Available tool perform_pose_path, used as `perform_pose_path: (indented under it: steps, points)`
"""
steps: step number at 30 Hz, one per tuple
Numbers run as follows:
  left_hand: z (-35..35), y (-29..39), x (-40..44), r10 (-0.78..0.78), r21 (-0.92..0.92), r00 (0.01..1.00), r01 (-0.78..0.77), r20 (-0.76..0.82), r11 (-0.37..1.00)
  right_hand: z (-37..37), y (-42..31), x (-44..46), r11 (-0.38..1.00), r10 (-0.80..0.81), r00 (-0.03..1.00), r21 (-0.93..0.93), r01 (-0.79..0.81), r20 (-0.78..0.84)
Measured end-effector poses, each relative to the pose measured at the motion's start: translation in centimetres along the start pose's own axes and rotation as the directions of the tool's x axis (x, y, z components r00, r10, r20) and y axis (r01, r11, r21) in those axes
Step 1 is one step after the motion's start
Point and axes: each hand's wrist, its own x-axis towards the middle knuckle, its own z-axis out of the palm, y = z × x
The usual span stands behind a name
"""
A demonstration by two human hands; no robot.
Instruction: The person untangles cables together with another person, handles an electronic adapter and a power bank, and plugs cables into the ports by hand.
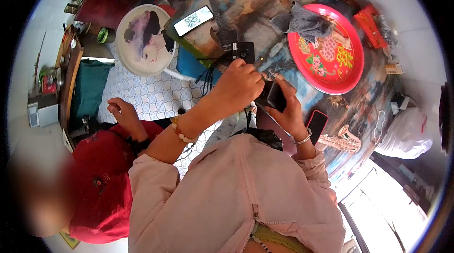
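My right hand (pixel 288 113) holds a small black box (pixel 273 96) over the near edge of the table, its fingers and thumb around the box's right side. My left hand (pixel 239 85) is just left of the box, with its fingers curled together; whatever they pinch, if anything, is hidden. Just beyond my left hand, a small black device (pixel 243 52) lies on the table. Black cables (pixel 208 73) hang at the table edge beside it. A phone with a dark screen and red edge (pixel 317 123) lies to the right of my right hand.
On the patterned table are a red tray (pixel 326 87) with a grey cloth (pixel 309 22), a phone showing a code (pixel 194 20) and a saxophone-shaped ornament (pixel 343 140). A round stool (pixel 127 61) stands left. Another person in a red top (pixel 104 177) sits close on the left.
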Motion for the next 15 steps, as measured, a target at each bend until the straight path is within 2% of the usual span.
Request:
perform_pose_path:
  steps: [3,6,15]
  points:
    - [-0.08,-0.10,-0.01,-0.012,0.049,0.998,0.010,0.055,0.999,0.11,0.31,-0.13,0.997,-0.060,0.998,-0.052,0.059,-0.027]
    - [-0.25,-0.04,0.17,0.004,0.039,0.998,-0.007,0.071,0.999,0.05,0.19,-0.38,0.993,-0.120,0.991,-0.013,0.119,-0.052]
    - [-0.95,0.21,0.89,0.055,0.001,0.991,-0.055,0.125,0.998,-0.45,-0.34,-0.62,0.998,-0.055,0.998,-0.029,0.055,-0.008]
